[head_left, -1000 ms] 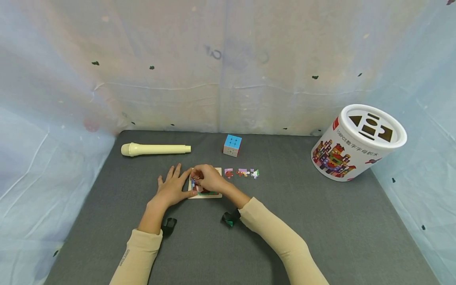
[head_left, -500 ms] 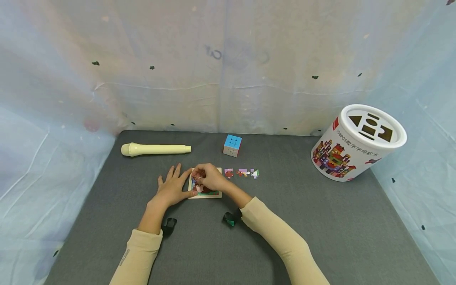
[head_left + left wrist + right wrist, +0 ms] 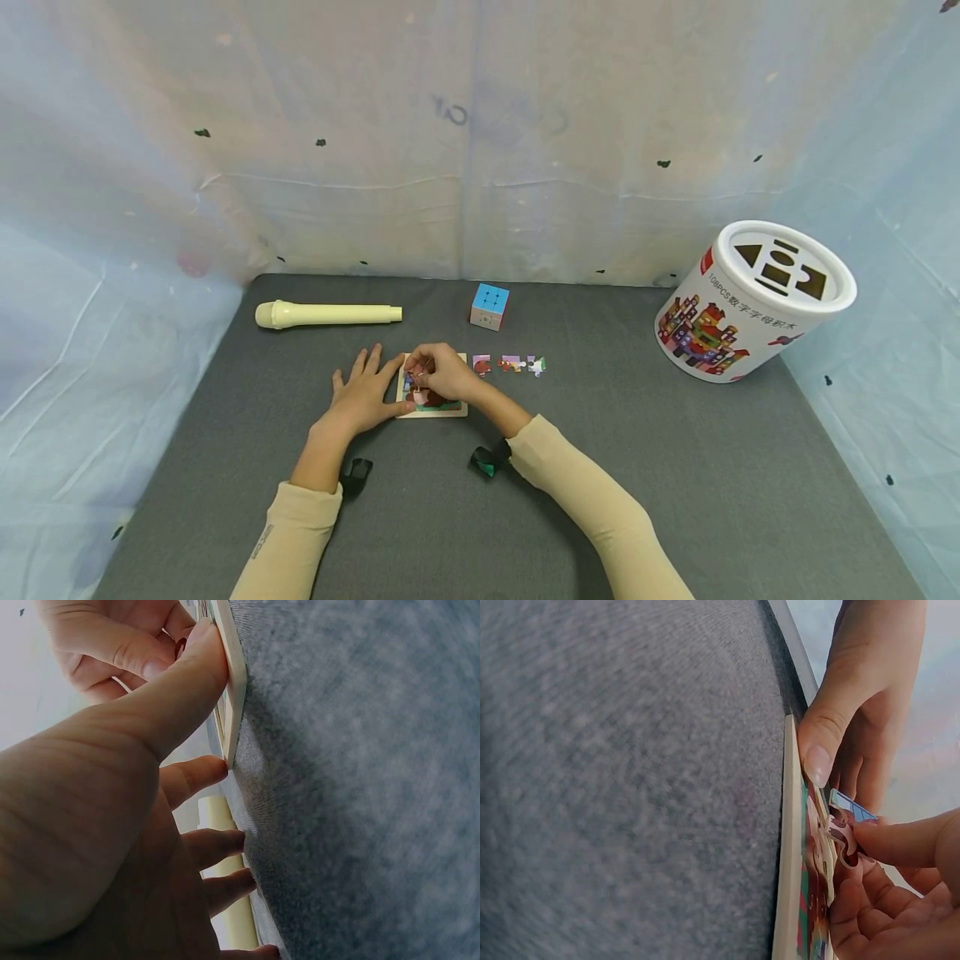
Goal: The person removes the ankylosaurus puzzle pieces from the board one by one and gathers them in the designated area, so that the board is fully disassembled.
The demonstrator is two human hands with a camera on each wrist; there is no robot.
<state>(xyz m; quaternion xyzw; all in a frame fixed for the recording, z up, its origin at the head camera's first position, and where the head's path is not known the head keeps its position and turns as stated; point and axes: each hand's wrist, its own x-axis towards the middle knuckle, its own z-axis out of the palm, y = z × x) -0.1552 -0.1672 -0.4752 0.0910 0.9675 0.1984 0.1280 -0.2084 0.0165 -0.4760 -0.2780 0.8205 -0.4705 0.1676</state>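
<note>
A jigsaw puzzle in a shallow wooden frame [image 3: 442, 413] lies flat on the grey table in the head view. My left hand [image 3: 362, 402] rests at its left side with fingers spread straight, the thumb on the front left part of the frame. In the right wrist view a puzzle piece [image 3: 843, 829] is tilted up over the board, pinched between the fingertips of my right hand [image 3: 444, 375]. My right fingers cover the top middle of the picture. Just right of the frame lie loose puzzle pieces [image 3: 512, 364] in a row.
Behind my hands lies a pale yellow toy microphone [image 3: 330, 314]. A puzzle cube [image 3: 489, 307] with a blue top stands behind the loose pieces. At the right a white tub [image 3: 750, 308] with a shape-sorter lid stands near the table's edge. Plastic sheeting hangs around the table.
My right hand has shifted very slightly up and right over the board, still pinching the piece. The left hand and the loose pieces have stayed where they were.
</note>
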